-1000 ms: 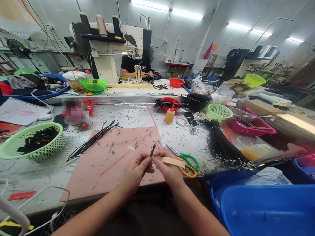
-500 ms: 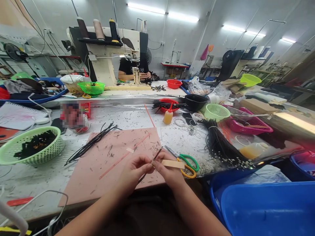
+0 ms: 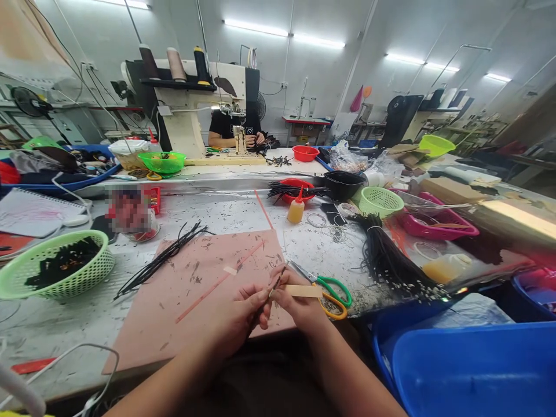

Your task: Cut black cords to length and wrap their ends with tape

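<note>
1. Right up front, the big white table [image 3: 226,211] holds everything, and it is dotted with tiny dark bits.
2. On it lies a pink mat [image 3: 195,289], close to the person.
3. Far left sits a green basket [image 3: 56,266] with dark pieces inside.
4. To the right lies a thick bundle of black cords [image 3: 391,260], well apart from the hands.
5. A smaller bunch of loose black cords [image 3: 163,258] lies across the mat's top left corner.
6. Green and yellow scissors [image 3: 332,289] lie just beside the right hand.
7. The left hand [image 3: 238,315] hangs over the mat's near edge, its fingers pinched shut on a thin black cord [image 3: 274,282].
8. The right hand [image 3: 299,304] meets it, fingers closed on the same cord and on a tan strip [image 3: 304,291] that sticks out to the right.
9. The cord slants up between the two hands, and its tip pokes out above the fingers.
</note>
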